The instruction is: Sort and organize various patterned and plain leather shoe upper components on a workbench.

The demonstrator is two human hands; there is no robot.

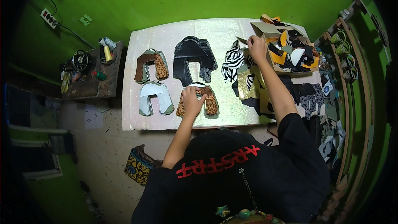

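Observation:
My left hand [192,100] rests on a U-shaped stack of leopard-print pieces [212,101] near the table's front edge, thumb and fingers apart. My right hand [257,46] is closed, pinching the edge of a thin dark piece [241,40] beside the open box. Just left of that hand lie zebra-print pieces [232,63], with a shiny gold piece [248,86] nearer me. Behind my left hand sits a large U-shaped stack of black pieces [191,52]. Farther left are a brown and leopard-print stack [161,67] and a white one [154,95], both U-shaped.
A cardboard box [259,28] of mixed scraps stands at the table's back right. Dark patterned pieces [311,99] lie at the right edge. To the left, a wooden sewing table [93,87] carries thread cones [107,53]. A patterned bag-like item [139,166] is on the floor.

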